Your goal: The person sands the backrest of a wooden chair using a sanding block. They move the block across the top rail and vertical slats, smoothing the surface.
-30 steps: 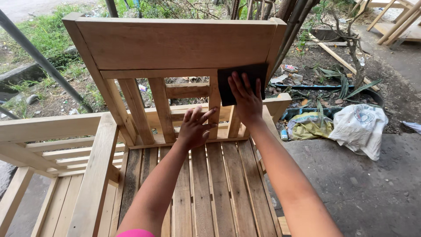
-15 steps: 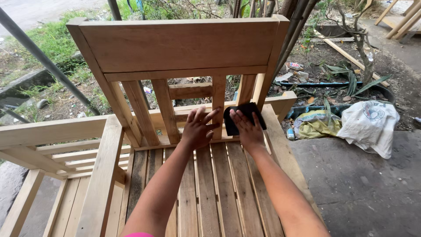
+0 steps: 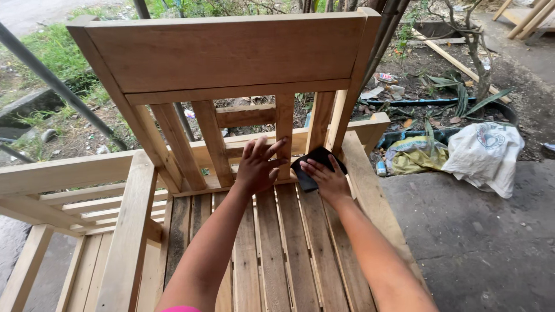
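Sandpaper (image 3: pixel 317 166) under right hand (image 3: pixel 328 180)

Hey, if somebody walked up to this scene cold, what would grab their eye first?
An unfinished wooden chair fills the view, its broad backrest panel on top. At the back of the slatted seat, the right hand presses a dark sanding sheet at a slat's base; the left hand rests spread beside it. A white sack lies right.

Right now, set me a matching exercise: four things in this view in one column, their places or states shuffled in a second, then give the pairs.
1. left hand
2. right hand
3. dark sanding sheet
4. white sack

A. lying on the ground right of the chair
B. pressed under fingers at the backrest's foot
C. spread open against a back slat
D. resting on the dark sheet

Pairs: 1-C, 2-D, 3-B, 4-A
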`<state>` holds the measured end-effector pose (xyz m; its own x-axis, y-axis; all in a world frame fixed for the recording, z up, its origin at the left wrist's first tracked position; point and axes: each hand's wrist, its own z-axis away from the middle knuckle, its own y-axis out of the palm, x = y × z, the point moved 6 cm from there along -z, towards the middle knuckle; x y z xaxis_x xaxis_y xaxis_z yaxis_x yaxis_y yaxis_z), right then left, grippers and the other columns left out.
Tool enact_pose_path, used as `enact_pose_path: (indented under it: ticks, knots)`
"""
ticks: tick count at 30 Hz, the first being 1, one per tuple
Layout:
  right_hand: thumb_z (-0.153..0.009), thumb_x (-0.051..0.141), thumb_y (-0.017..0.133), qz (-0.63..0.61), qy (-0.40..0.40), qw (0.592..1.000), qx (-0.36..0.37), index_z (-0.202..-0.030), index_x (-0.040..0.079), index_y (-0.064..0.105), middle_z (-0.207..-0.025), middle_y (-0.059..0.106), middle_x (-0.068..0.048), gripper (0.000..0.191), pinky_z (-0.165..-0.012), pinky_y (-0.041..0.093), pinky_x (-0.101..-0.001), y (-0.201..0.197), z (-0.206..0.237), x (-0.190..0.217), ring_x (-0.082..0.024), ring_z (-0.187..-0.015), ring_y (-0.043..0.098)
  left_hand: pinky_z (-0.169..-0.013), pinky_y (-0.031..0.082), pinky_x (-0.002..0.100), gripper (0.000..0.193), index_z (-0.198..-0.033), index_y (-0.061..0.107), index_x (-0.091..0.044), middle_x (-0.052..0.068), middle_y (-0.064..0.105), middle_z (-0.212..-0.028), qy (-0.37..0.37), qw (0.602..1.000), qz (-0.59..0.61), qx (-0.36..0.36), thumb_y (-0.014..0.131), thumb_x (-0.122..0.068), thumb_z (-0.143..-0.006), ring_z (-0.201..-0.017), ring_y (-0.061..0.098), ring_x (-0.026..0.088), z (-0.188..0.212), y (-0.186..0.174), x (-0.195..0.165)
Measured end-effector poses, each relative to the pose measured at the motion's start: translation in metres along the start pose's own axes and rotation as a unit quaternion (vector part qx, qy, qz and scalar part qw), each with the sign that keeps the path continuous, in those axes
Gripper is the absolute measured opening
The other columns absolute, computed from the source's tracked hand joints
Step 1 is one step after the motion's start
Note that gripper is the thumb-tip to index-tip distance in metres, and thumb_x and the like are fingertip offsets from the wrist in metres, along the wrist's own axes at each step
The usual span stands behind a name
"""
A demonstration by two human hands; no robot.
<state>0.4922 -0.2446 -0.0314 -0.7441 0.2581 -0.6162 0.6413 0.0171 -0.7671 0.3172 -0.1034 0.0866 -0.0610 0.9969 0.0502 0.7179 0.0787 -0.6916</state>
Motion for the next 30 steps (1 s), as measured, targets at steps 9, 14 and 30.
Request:
enact_pose_path:
  ticks: [9,14,30]
  knots:
    - [-0.095,0.014,0.047,-0.112,0.010,0.993,0.027,-0.161,0.030,0.026,-0.170,0.014,0.019,0.072,-0.126,-0.004,-0.0596,0.008,0.009,0.023,-0.006,-0.155,0.016,-0.117,0.026,0.050,0.033,-0.111,0.079,-0.031,-0.006,0.039,-0.162,-0.002,1.000,-0.010,0.026,0.077,-0.028,-0.078,-0.143,0.036,0.031,-0.002,0.005,-0.001]
    - [-0.087,0.014,0.052,-0.080,0.076,0.993,0.049,-0.161,0.033,0.025,-0.169,0.013,0.019,0.081,-0.121,-0.008,-0.0590,-0.036,-0.003,-0.020,-0.012,-0.157,0.012,-0.119,0.024,0.050,0.033,-0.110,0.080,-0.033,-0.008,0.039,-0.163,-0.019,0.999,-0.011,0.043,0.076,-0.030,-0.078,-0.143,0.035,0.031,-0.001,0.006,-0.002]
    - [-0.093,0.030,0.078,-0.866,0.140,0.464,-0.124,-0.109,-0.001,0.074,-0.096,0.074,-0.002,0.035,-0.077,0.054,-0.0266,-0.183,-0.033,-0.096,-0.010,-0.086,0.066,-0.099,0.057,0.044,0.082,-0.153,0.039,-0.011,0.010,0.058,-0.143,-0.247,0.378,0.889,0.071,0.067,-0.054,-0.089,-0.125,0.065,0.023,-0.021,-0.027,-0.027]
